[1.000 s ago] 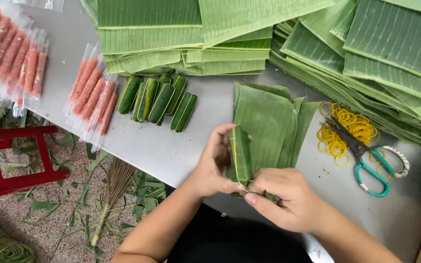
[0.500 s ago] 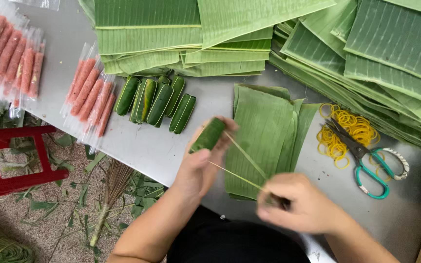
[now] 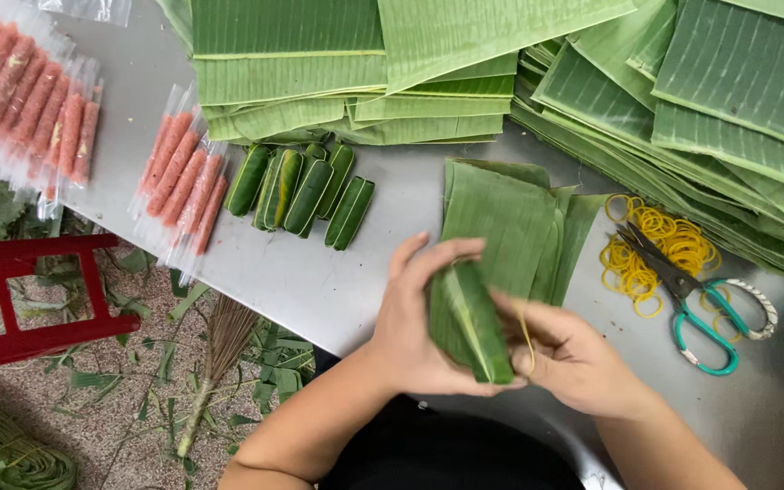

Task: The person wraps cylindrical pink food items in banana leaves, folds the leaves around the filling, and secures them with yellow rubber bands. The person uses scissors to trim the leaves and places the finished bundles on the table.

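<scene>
I look down at a grey metal bench (image 3: 338, 290). My left hand (image 3: 415, 331) and my right hand (image 3: 573, 358) meet at about 6 o'clock of the view, just above the near edge. Between them they hold a leaf-wrapped roll (image 3: 469, 322), which is tilted, its upper end toward 11 o'clock. The left fingers (image 3: 428, 259) are curved around the left side of the roll, and the thumb presses from below. The right fingers (image 3: 533, 318) are pressed on the right side of the roll, and a thin yellow rubber band (image 3: 528, 336) runs over them, close to the roll's lower end.

Directly behind the roll, toward 12 o'clock, lies a small stack of cut banana leaf pieces (image 3: 510, 213). At 10 o'clock from the hands I see a row of finished green rolls (image 3: 306, 191) lying side by side on the bench. Further to 9 o'clock are pink sausages in clear plastic packs (image 3: 179, 177).

At 3 o'clock from the hands lies a heap of yellow rubber bands (image 3: 651, 240), and scissors with teal handles (image 3: 696, 304) rest partly on it. Large stacks of banana leaves (image 3: 319, 63) fill the far side. A red stool (image 3: 29, 299) stands on the floor at 8 o'clock.
</scene>
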